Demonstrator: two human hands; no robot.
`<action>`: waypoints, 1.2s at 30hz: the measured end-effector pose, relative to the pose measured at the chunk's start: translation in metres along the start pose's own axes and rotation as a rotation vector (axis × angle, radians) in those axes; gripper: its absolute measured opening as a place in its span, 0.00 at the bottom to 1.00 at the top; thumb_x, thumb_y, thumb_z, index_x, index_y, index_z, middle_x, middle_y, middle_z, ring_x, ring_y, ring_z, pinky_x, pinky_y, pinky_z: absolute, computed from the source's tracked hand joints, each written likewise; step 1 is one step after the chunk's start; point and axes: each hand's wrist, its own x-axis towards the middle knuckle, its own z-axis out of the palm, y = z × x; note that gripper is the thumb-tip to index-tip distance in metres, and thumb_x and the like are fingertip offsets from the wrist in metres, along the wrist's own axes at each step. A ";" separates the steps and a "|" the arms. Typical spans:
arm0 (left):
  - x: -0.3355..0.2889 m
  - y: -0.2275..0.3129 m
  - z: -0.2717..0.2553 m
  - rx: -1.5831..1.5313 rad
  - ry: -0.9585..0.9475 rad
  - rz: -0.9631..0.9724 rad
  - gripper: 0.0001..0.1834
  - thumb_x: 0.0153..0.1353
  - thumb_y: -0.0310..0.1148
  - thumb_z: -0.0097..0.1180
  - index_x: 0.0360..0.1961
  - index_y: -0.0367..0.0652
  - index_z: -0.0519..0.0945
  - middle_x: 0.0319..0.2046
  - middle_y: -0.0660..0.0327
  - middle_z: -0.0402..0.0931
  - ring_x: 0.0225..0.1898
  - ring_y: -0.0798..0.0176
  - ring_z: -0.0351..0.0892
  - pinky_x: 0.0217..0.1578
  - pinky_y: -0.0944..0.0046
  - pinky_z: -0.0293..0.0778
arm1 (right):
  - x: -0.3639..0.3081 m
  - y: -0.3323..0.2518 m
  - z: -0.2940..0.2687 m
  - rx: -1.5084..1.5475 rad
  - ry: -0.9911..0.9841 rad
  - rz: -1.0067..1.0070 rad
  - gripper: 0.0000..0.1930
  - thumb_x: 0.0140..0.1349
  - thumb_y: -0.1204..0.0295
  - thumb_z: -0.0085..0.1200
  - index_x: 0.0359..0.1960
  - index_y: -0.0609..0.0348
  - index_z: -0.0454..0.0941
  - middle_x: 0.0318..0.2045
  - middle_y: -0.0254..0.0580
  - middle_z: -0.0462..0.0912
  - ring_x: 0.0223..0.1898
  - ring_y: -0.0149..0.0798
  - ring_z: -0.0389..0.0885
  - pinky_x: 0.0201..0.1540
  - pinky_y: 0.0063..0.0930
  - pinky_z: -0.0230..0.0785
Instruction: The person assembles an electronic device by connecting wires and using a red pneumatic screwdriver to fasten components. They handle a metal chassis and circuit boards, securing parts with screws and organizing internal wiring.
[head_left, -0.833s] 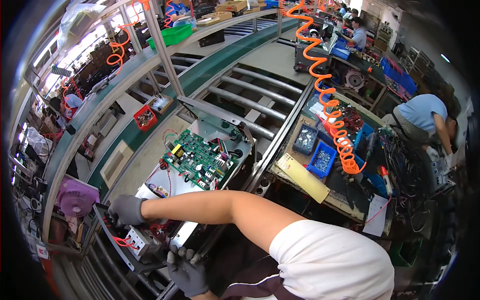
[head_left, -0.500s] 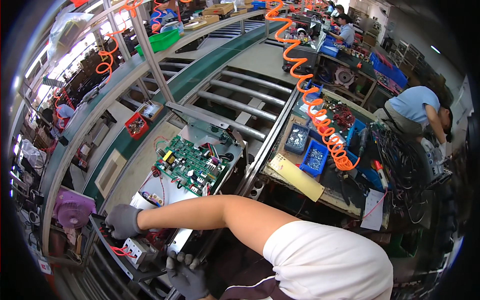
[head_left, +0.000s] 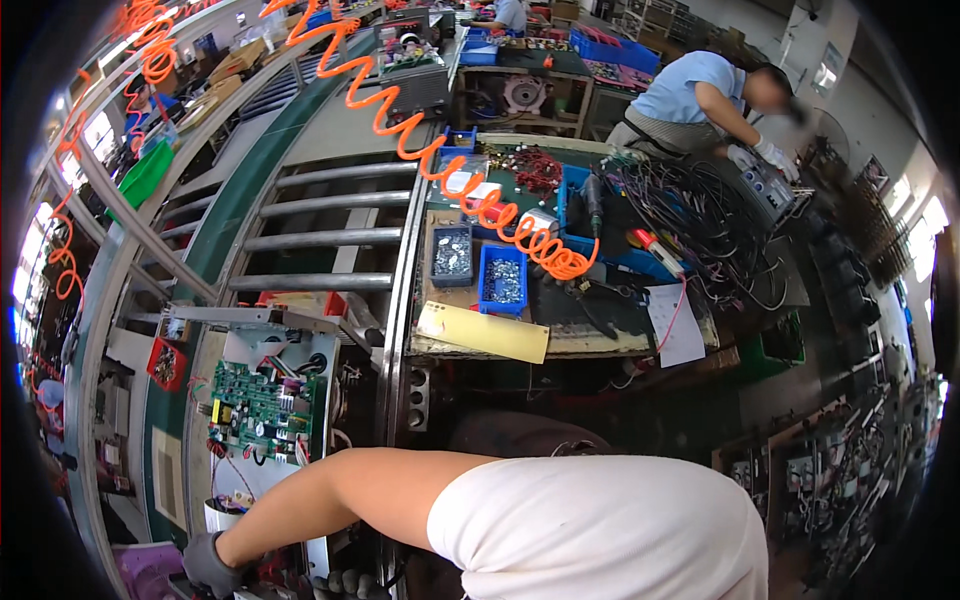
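My right arm reaches across from the lower right to an open metal chassis (head_left: 318, 400). Its grey-gloved right hand (head_left: 212, 565) is curled at the chassis's near-left end; the fingertips are hidden, so what they hold is not visible. At the bottom edge my left hand (head_left: 345, 583), also grey-gloved, shows only bent fingers side by side; the rest is cut off and its grip cannot be made out. Inside the chassis lies a green circuit board (head_left: 258, 412) with wires and small parts. A white cylindrical part (head_left: 222, 514) stands beside my right wrist.
Metal rollers (head_left: 325, 240) run beyond the chassis. An orange coiled hose (head_left: 430, 160) hangs over the workbench (head_left: 590, 338), which carries a blue bin of small metal parts (head_left: 503, 280), a yellow strip (head_left: 482, 332) and black cables (head_left: 690, 215). A co-worker (head_left: 690, 95) bends at the far right.
My view has swung right, so the chassis and both hands appear lower and farther left. Both hands stay by the chassis. The left one is now mostly cut off by the lower edge.
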 end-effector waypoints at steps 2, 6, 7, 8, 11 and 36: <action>0.007 -0.002 0.003 0.015 0.057 0.013 0.18 0.68 0.37 0.40 0.56 0.40 0.66 0.52 0.55 0.67 0.55 0.61 0.64 0.57 0.56 0.61 | -0.003 0.004 -0.002 -0.005 0.005 0.014 0.15 0.46 0.58 0.55 0.31 0.49 0.85 0.31 0.46 0.84 0.36 0.48 0.81 0.39 0.41 0.72; 0.012 -0.003 0.007 0.037 0.129 0.031 0.18 0.68 0.36 0.41 0.55 0.38 0.67 0.51 0.54 0.68 0.55 0.60 0.66 0.57 0.56 0.61 | -0.003 0.008 -0.002 -0.009 0.013 0.021 0.14 0.46 0.59 0.55 0.31 0.51 0.84 0.31 0.46 0.83 0.35 0.46 0.81 0.38 0.40 0.72; 0.014 -0.004 0.008 0.040 0.140 0.033 0.18 0.68 0.36 0.41 0.55 0.38 0.67 0.51 0.54 0.68 0.55 0.60 0.66 0.57 0.56 0.61 | -0.004 0.009 -0.003 -0.014 0.017 0.024 0.14 0.46 0.59 0.56 0.31 0.52 0.84 0.31 0.46 0.83 0.35 0.46 0.81 0.38 0.40 0.72; 0.015 -0.005 0.010 0.044 0.149 0.035 0.18 0.67 0.36 0.41 0.54 0.38 0.67 0.51 0.53 0.68 0.55 0.59 0.66 0.57 0.56 0.61 | -0.004 0.010 -0.004 -0.014 0.022 0.027 0.14 0.46 0.59 0.56 0.31 0.52 0.84 0.30 0.45 0.83 0.34 0.46 0.81 0.38 0.40 0.72; 0.019 -0.008 0.011 0.043 0.168 0.021 0.18 0.67 0.35 0.41 0.54 0.37 0.68 0.51 0.52 0.69 0.55 0.58 0.67 0.58 0.56 0.61 | -0.005 0.013 -0.005 -0.022 0.034 0.033 0.14 0.46 0.59 0.56 0.30 0.53 0.83 0.30 0.45 0.83 0.33 0.45 0.80 0.37 0.39 0.72; -0.014 -0.009 0.055 -0.254 0.165 0.299 0.32 0.65 0.41 0.46 0.61 0.27 0.58 0.61 0.38 0.58 0.65 0.41 0.55 0.66 0.47 0.53 | -0.076 -0.017 -0.056 0.785 0.366 -0.161 0.09 0.55 0.73 0.55 0.34 0.66 0.79 0.27 0.40 0.82 0.30 0.27 0.78 0.37 0.24 0.73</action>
